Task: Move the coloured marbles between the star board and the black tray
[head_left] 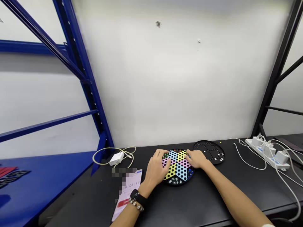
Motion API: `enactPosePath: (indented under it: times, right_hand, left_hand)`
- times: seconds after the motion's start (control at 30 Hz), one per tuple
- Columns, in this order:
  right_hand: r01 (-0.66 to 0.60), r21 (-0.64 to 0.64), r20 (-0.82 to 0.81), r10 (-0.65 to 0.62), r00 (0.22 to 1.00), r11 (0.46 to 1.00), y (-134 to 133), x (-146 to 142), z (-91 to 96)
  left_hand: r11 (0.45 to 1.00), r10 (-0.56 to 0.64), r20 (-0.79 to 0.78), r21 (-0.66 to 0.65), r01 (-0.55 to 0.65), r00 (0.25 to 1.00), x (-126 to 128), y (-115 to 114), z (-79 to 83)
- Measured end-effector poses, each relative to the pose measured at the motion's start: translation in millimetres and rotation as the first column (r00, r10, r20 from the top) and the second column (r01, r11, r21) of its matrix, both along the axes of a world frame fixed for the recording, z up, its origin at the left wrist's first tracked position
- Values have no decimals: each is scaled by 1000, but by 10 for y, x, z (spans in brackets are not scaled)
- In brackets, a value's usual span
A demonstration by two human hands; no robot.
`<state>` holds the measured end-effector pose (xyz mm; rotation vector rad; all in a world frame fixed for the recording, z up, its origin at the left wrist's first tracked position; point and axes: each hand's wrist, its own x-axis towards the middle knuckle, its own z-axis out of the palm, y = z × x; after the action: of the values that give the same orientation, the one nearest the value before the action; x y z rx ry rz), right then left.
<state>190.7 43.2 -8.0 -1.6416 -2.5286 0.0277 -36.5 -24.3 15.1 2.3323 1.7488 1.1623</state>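
Note:
A round black game board (pixel 178 166) with a star of pink, blue and yellow perforated triangles lies on the black table (pixel 203 201). Small marbles sit in its rim sections at the front. My left hand (pixel 156 167) rests on the board's left edge with curled fingers gripping it. My right hand (pixel 197 158) grips the board's right edge, fingers bent over the rim. A watch and a bead bracelet are on my left wrist.
A second round black perforated board (pixel 209 151) lies just behind my right hand. A phone (pixel 129 192) showing a timer lies at the left front. A white charger with cable (pixel 116 157) sits further left, a power strip (pixel 267 151) with plugs at the right. Blue shelving (pixel 78 72) stands left.

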Motion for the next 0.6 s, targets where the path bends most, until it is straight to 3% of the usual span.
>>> enactPosePath:
  times: [0.4, 0.6]
  right_hand:
    - [121, 7, -71, -121, 990, 993, -21, -2, -9]
    - [121, 28, -67, -119, 991, 992, 8, 25, -44]
  left_hand:
    - [999, -14, -40, 47, 16, 999, -2, -2, -5]
    - [999, -11, -38, 36, 13, 999, -3, -5, 4]
